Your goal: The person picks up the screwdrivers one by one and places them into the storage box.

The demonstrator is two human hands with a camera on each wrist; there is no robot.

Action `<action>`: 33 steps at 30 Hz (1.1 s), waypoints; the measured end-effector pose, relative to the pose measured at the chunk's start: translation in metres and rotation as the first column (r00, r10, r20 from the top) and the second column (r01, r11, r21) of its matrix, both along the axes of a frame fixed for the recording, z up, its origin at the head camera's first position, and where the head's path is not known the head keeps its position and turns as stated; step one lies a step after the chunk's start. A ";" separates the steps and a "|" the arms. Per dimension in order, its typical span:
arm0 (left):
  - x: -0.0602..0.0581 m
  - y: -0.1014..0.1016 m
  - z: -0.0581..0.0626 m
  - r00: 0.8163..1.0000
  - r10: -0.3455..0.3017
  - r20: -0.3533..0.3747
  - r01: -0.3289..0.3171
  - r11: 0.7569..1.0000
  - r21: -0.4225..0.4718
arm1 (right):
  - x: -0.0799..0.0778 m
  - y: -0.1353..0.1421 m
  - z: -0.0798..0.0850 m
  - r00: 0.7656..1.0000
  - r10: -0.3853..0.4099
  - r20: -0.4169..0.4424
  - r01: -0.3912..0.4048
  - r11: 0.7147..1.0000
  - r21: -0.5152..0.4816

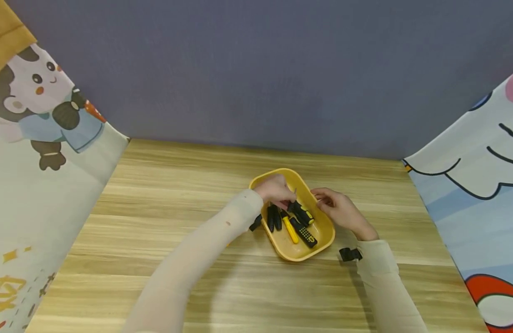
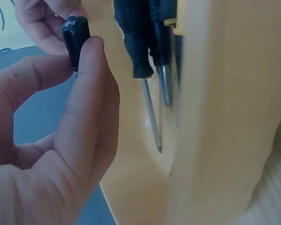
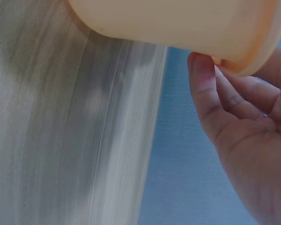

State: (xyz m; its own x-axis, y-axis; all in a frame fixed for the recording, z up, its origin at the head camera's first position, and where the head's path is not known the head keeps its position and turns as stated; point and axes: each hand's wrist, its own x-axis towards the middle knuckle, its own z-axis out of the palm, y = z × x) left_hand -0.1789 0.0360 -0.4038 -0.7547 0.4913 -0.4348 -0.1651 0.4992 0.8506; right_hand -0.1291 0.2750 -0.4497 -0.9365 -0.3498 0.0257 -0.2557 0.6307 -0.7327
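Note:
A yellow plastic box (image 1: 325, 225) stands on the wooden table with several tools inside. My left hand (image 1: 277, 189) is over its far part. In the left wrist view, the thumb and fingers pinch a small black piece like a tool handle (image 2: 76, 41); the rest of it is hidden. Below lie a black screwdriver (image 2: 136, 51), a yellow-handled tool (image 1: 290, 230), a black handle with yellow dots (image 1: 304, 233) and a black-and-yellow handle (image 1: 301, 212). On the right side my right hand (image 1: 341, 212) grips the box rim, thumb against the outer wall.
The wooden table (image 1: 156, 208) runs back to a grey-blue panel (image 1: 256, 78). Cartoon-printed panels flank it on the left (image 1: 44, 115) and right (image 1: 468, 208). A little orange thing shows beside the left sleeve.

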 end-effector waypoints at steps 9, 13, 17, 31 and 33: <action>0.000 0.003 -0.003 1.000 -0.001 -0.003 0.001 0.999 -0.051 | -0.001 0.001 0.001 1.000 0.003 -0.006 -0.003 1.000 0.000; -0.001 0.001 -0.005 1.000 -0.009 0.010 0.009 1.000 -0.012 | -0.001 0.001 0.001 1.000 0.007 -0.013 -0.007 1.000 0.002; -0.001 -0.001 -0.004 1.000 -0.028 0.009 0.027 1.000 0.013 | -0.001 0.002 0.002 1.000 0.008 -0.015 -0.008 1.000 0.005; 0.007 -0.056 0.006 0.997 -0.048 -0.059 0.053 0.995 0.086 | 0.000 0.000 0.002 1.000 0.010 -0.004 -0.010 1.000 -0.008; 0.010 -0.069 0.006 0.999 -0.011 -0.043 0.015 0.996 0.086 | 0.000 0.000 0.002 1.000 0.010 -0.004 -0.010 1.000 -0.007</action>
State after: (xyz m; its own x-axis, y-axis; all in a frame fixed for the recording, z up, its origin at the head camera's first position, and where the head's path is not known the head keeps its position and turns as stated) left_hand -0.1688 -0.0332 -0.3974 -0.7646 0.5357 -0.3583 -0.1223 0.4253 0.8968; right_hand -0.1290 0.2754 -0.4474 -0.9329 -0.3587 0.0318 -0.2645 0.6229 -0.7362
